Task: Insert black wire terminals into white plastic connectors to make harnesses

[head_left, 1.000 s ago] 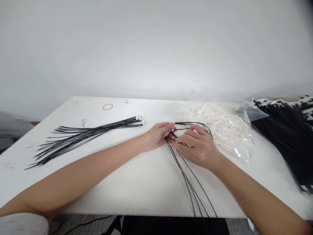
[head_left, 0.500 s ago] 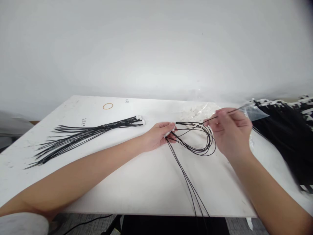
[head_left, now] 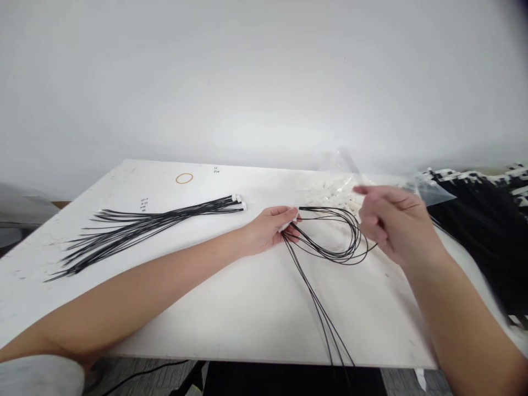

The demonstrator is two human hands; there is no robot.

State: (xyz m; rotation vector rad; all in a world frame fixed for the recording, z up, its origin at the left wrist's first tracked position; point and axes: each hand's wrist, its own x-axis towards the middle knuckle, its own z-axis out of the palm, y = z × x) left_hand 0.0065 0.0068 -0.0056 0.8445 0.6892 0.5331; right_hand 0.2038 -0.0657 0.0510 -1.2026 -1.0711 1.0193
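1. The person's left hand (head_left: 270, 228) rests on the white tabletop (head_left: 231, 308), its fingers (head_left: 289, 213) pinched together on a small white connector (head_left: 290, 221) at the end of a few thin black wires (head_left: 325, 250).
2. Those wires curl in a loop just right of the left hand, then run toward the near edge of the tabletop and drop over it.
3. The right hand (head_left: 391, 223) hangs above the tabletop, to the right of the loop, its fingers loosely curled and apart; I cannot tell whether a wire is caught between them.
4. Behind the right hand lies a clear plastic bag (head_left: 342, 190) of small white parts, partly hidden by the hand.
5. On the left half of the tabletop a bundle of black wires (head_left: 152, 225) lies flat, well apart from both hands, white connectors on its right end and loose ends fanned out to the left.
6. A rubber band (head_left: 184, 177) lies near the far edge.
7. At the far right sits a big heap of black wires (head_left: 482, 220), blurred at the edge of view.
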